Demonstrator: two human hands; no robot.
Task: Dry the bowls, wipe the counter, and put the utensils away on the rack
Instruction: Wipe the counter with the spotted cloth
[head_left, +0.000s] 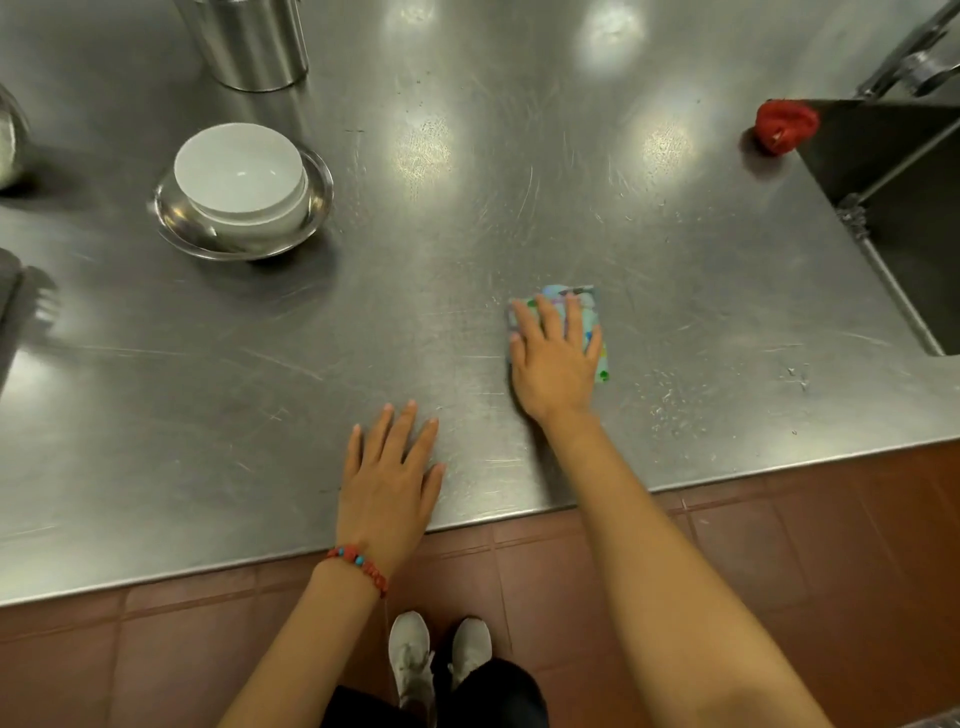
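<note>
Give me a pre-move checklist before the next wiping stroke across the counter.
1. Cloth flat under the right hand: ok, the palm and fingers press it to the steel counter.
2. Left hand clear of the cloth: ok, it rests flat near the counter's front edge.
3. Path to the left free: ok as far as the white bowl, which sits upside down in a steel bowl.
4. Path to the right: not ok, water drops remain and the sink edge is near.
5. Red scrubber out of the way: ok, it sits at the sink corner.
6. Bowls dry: cannot tell.
</note>
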